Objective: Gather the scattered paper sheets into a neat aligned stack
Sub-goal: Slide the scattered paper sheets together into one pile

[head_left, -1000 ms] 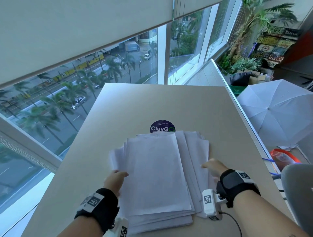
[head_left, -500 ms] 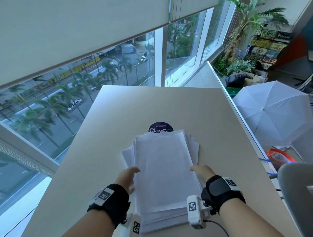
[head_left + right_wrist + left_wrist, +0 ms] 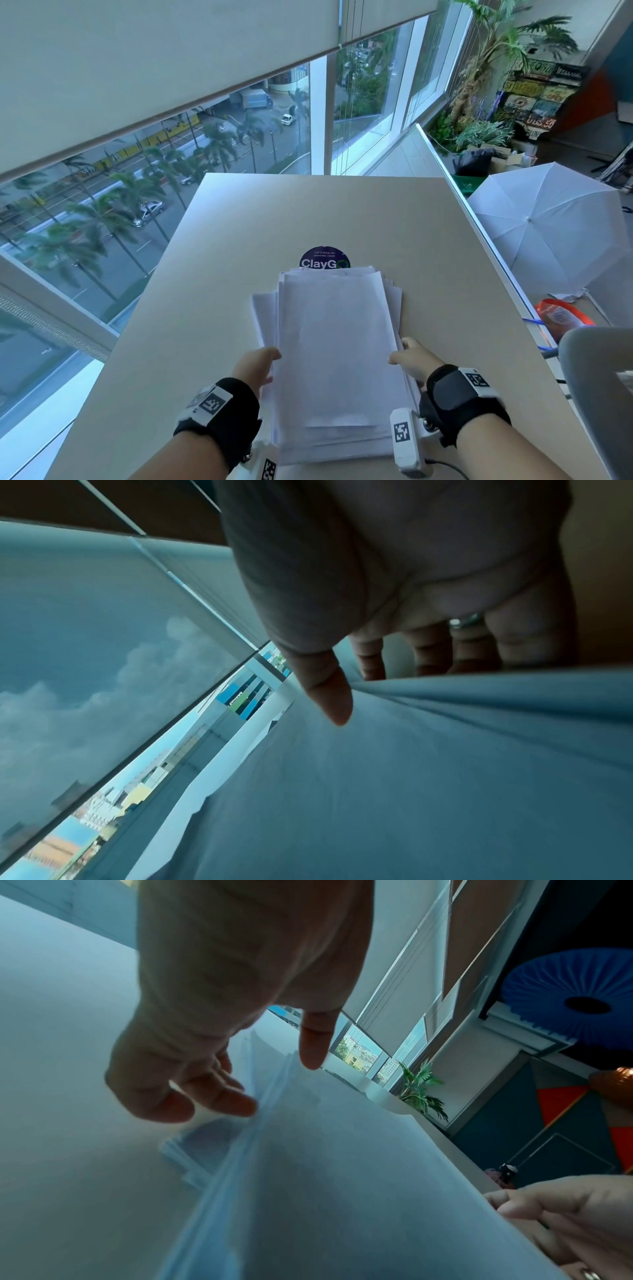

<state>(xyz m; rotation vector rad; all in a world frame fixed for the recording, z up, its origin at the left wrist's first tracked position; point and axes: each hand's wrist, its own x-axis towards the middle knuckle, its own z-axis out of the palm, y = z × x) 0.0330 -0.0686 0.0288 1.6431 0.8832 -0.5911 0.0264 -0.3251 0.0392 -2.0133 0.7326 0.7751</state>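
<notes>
A pile of white paper sheets (image 3: 334, 356) lies lengthwise on the beige table (image 3: 219, 308), between my two hands. Several lower sheets still jut out at the pile's left side (image 3: 263, 315) and a little at its right. My left hand (image 3: 270, 368) holds the left edge, thumb on top and curled fingers (image 3: 236, 1104) at the sheet edges. My right hand (image 3: 399, 356) holds the right edge, its thumb (image 3: 334, 702) on the top sheet and its fingers (image 3: 371, 658) tucked under the edge. The right hand's fingertips are hidden by the paper.
A round dark ClayGo sticker (image 3: 324, 258) shows just beyond the pile's far end. Past the table's right edge are an open white umbrella (image 3: 548, 236) and a grey chair back (image 3: 603, 387) on the floor side. Windows run along the left and the far side.
Both hands have moved inward and squeezed the fanned sheets into a narrower pile. The sheets that spread to the right are now tucked in.
</notes>
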